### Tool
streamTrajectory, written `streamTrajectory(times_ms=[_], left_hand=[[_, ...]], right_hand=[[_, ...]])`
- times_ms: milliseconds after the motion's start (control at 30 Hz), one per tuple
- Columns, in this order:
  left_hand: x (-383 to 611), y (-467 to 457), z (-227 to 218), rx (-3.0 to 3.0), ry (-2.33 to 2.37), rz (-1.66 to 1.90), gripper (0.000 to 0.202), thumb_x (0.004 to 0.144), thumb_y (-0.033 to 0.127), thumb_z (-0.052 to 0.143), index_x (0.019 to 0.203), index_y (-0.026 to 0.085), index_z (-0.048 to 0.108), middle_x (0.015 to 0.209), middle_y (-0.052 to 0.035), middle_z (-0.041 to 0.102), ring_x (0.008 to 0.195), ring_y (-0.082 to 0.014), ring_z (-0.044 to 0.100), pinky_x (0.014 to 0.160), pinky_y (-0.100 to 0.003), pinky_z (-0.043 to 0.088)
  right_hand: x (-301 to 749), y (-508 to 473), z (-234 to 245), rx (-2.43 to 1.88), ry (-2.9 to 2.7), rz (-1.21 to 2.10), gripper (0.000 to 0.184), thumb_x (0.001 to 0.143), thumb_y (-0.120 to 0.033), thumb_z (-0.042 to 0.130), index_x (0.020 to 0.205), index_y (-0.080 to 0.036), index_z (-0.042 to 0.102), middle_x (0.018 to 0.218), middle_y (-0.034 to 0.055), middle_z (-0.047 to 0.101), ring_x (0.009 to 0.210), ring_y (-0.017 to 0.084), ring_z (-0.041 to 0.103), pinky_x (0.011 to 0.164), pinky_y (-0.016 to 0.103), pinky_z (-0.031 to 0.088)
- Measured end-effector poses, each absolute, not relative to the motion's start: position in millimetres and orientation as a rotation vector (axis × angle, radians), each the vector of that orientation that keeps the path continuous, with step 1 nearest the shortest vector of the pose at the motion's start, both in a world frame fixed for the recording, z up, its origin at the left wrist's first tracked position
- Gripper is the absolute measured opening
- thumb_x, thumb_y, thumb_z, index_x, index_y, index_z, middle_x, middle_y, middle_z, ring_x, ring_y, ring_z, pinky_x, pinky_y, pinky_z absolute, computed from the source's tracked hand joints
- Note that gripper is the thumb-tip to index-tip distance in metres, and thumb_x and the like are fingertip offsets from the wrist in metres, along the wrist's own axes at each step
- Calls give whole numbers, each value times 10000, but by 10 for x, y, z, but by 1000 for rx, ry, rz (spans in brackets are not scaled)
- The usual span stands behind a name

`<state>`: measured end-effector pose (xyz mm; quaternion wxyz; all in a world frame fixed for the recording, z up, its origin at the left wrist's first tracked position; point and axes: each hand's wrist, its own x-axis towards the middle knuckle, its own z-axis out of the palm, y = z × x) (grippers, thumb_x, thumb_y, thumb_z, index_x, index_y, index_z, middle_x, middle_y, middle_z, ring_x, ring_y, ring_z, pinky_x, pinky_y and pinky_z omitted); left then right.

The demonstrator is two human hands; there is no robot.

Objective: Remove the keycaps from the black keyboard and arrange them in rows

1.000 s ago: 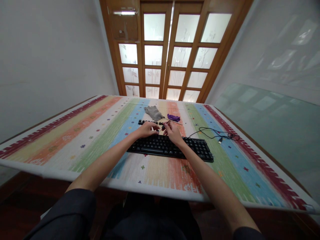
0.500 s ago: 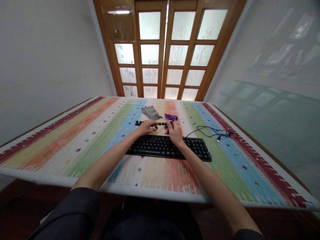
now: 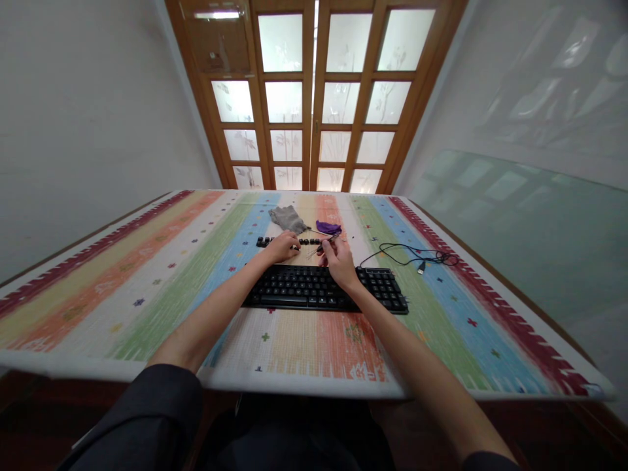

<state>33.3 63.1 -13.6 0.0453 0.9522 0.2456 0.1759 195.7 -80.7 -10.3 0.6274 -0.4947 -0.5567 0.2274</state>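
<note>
The black keyboard (image 3: 304, 288) lies in front of me, under my wrists. Just beyond its back edge, my left hand (image 3: 283, 247) bends over a row of loose black keycaps (image 3: 265, 241), its fingertips pinched around what looks like a small dark keycap (image 3: 296, 248). To the right of it, my right hand (image 3: 339, 258) grips a small tool with thin wire prongs, which looks like a wire keycap puller (image 3: 313, 254). The prongs point left toward my left hand. My fingers partly hide its dark handle.
Behind the keycaps lie a grey cloth or glove (image 3: 288, 220) and a purple cloth (image 3: 328, 227), with a thin dark rod between them. The keyboard's cable (image 3: 392, 247) coils to the right, ending in a USB plug (image 3: 421, 267). A striped tablecloth (image 3: 186, 281) covers the table.
My left hand's fingers have lowered and drawn together near the keycaps. My right hand stays in about the same place with the tool. The view has shifted slightly to the right.
</note>
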Motion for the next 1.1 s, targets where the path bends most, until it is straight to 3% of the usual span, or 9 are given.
streamTrajectory(times_ms=[633,1100], left_hand=[[395,724,-141,2918,730,583,76,754,119,661,736,164,720,805,-83,665,899,-239,557,861,-363,440],[375,724,-138,2947,782,611,84,758,126,642,725,169,707,827,-90,665,905,-250,548,848,-372,447]], right_hand=[[1963,-835,-119,-1117,-1266,594,425,884,-625,493,921,-203,526,714,12,637,467,126,568,484,264,466],[1948,-849,-133,-1110,-1256,619,445,873,-638,497,948,-200,524,701,0,634,460,112,565,475,242,463]])
